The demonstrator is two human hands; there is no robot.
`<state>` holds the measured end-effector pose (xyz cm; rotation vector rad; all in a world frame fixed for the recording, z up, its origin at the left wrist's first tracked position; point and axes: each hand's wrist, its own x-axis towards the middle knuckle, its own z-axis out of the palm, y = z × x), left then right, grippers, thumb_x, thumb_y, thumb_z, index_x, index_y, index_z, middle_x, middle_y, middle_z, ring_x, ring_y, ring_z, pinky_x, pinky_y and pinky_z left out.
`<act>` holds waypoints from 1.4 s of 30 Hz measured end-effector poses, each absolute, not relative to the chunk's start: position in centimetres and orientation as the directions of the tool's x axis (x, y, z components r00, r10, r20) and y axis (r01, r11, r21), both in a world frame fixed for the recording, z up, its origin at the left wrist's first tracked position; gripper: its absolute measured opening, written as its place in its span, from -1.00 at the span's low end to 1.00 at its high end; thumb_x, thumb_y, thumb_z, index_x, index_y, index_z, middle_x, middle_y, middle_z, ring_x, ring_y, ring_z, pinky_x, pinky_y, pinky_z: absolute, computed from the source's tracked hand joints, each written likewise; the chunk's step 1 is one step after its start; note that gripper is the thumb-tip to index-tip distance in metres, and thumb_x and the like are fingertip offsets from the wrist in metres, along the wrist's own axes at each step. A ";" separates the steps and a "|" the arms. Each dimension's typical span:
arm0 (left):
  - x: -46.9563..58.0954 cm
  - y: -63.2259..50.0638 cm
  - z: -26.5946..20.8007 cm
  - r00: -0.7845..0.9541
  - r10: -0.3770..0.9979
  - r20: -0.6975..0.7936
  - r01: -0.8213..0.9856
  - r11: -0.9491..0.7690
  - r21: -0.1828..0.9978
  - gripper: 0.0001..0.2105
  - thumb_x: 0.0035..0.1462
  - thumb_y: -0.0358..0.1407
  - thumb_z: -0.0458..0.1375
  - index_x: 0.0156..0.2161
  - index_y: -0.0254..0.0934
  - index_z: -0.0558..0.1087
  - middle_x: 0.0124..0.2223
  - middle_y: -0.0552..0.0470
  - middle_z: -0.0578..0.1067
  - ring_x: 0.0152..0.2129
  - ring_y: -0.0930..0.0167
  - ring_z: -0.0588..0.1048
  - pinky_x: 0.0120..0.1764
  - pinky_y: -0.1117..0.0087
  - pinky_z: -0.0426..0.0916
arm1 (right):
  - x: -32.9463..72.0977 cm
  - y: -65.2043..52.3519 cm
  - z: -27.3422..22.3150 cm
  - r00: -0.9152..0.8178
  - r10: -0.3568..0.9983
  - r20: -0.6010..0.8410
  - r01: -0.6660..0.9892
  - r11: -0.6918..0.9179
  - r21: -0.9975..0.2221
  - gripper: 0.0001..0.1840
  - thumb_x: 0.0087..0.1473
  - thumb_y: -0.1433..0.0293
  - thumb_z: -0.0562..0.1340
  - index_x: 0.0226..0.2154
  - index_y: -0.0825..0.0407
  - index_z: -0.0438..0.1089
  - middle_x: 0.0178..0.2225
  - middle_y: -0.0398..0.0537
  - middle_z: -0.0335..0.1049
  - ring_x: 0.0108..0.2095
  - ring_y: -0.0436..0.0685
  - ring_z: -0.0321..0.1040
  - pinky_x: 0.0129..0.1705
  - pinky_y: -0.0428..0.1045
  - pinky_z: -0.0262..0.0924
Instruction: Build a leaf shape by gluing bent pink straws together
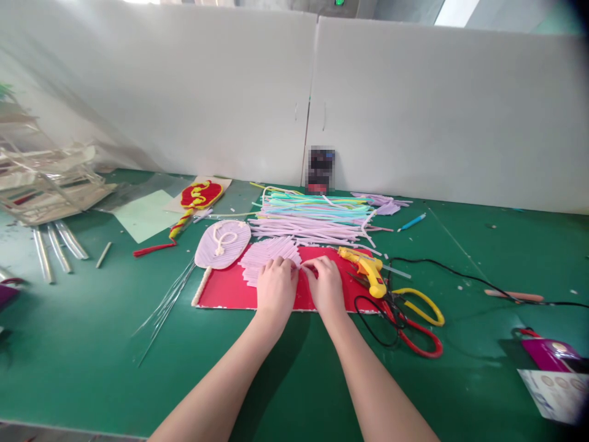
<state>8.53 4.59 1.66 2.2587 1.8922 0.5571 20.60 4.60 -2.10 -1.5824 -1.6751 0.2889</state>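
Note:
My left hand (277,288) lies over the lower right part of a lilac panel of pipe cleaners laid side by side (267,255), its fingers bent and closed at the panel's right edge. Close beside it, my right hand (326,282) is closed in a pinch. A tiny pale bit shows between the fingertips, too small to make out. Both hands are over a red board (225,291). Left of the panel lies a finished-looking lilac fan (207,248) with a cream handle. A yellow glue gun (368,270) rests on the board's right side.
Behind the board lies a heap of lilac, turquoise and yellow pipe cleaners (313,227). Scissors with red and yellow handles (432,350) and a black cord (460,270) are at right. Thin wires (168,301) and a red fan (202,194) lie left. A white partition (414,110) stands behind.

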 end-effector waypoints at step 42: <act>3.1 5.0 2.9 0.271 0.888 0.372 0.448 -0.458 0.768 -0.87 0.11 -0.39 0.08 -0.32 -0.24 0.49 -0.36 0.07 0.57 -0.41 0.43 0.52 -0.31 0.48 0.39 | 19.0 3.6 0.5 -0.064 0.997 0.036 -0.104 0.029 -0.994 -0.73 0.02 0.16 0.26 -0.41 0.01 0.28 -0.67 -0.30 0.26 -0.68 -0.08 0.16 -0.58 -0.13 0.08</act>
